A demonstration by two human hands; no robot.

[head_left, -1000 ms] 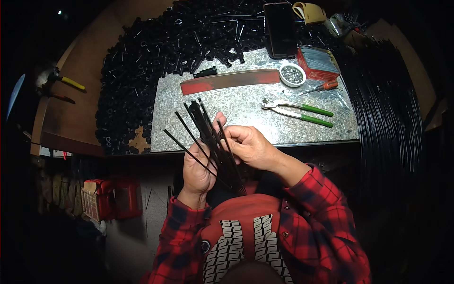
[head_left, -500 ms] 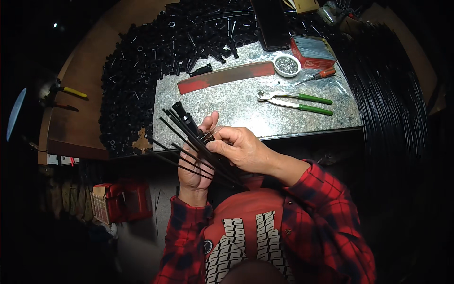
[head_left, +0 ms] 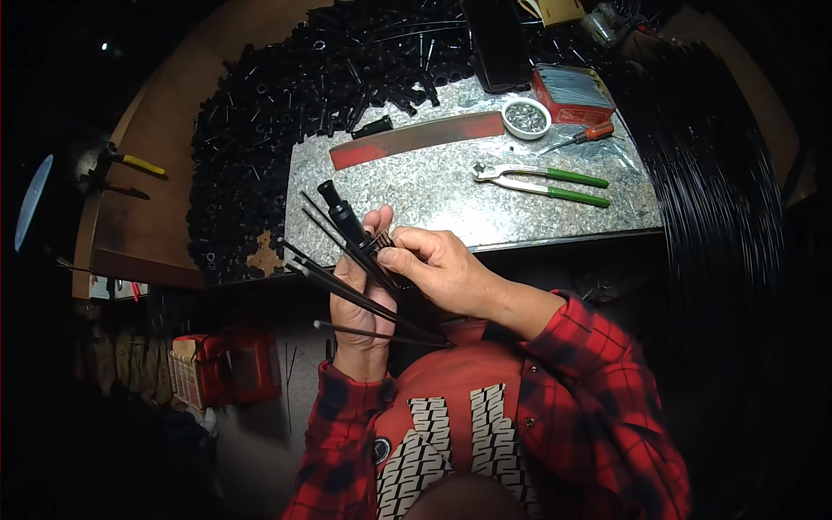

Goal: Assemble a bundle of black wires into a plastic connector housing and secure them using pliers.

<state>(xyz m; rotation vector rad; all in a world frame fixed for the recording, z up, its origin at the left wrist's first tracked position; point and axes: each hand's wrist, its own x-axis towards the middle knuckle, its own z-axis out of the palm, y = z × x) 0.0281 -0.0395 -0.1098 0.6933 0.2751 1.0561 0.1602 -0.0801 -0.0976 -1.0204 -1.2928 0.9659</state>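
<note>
A black tubular fitting [head_left: 348, 221] with a stepped, narrower top stands tilted in front of me, just off the bench's near edge. My left hand [head_left: 352, 279] is closed around its lower part, fingertips showing behind it. Several thin black rods [head_left: 325, 282] fan out from below the fitting, crossing the left palm, their free ends pointing up and left. My right hand [head_left: 446, 273] pinches with thumb and forefinger at the fitting's slotted collar [head_left: 374, 246], where rod ends seem to gather. What exactly lies between those fingertips is hidden.
On the speckled bench top [head_left: 416, 195] lie green-handled pincers [head_left: 542, 184], a red-brown curved strip [head_left: 416, 140], a white bowl [head_left: 526, 119] of small metal bits, a red box [head_left: 572, 94] and a screwdriver [head_left: 594, 132]. Black fittings [head_left: 260, 156] heap left; long black rods [head_left: 719, 173] hang right.
The rods have spread, with one dropping lower across my left wrist. The fitting has turned slightly more upright. My right fingers stay at the collar.
</note>
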